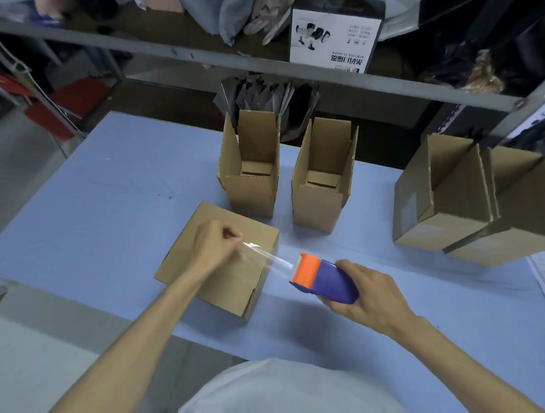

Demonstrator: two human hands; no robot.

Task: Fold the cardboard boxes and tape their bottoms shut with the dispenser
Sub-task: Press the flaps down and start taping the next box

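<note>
Pinches the free end of the clear tape [268, 256] in the curled fingertips of the left hand [215, 243], above the closed upper face of the cardboard box [235, 285] lying near the front edge of the tabletop [110, 196]. Wraps the right hand [371, 292] round the dispenser [324, 279], just off the box's right corner, tape taut between. Probably handles light and stiff, with flaps that give; best pressed flat near the seam. Shows 2 open boxes [249, 191] upright behind.
</note>
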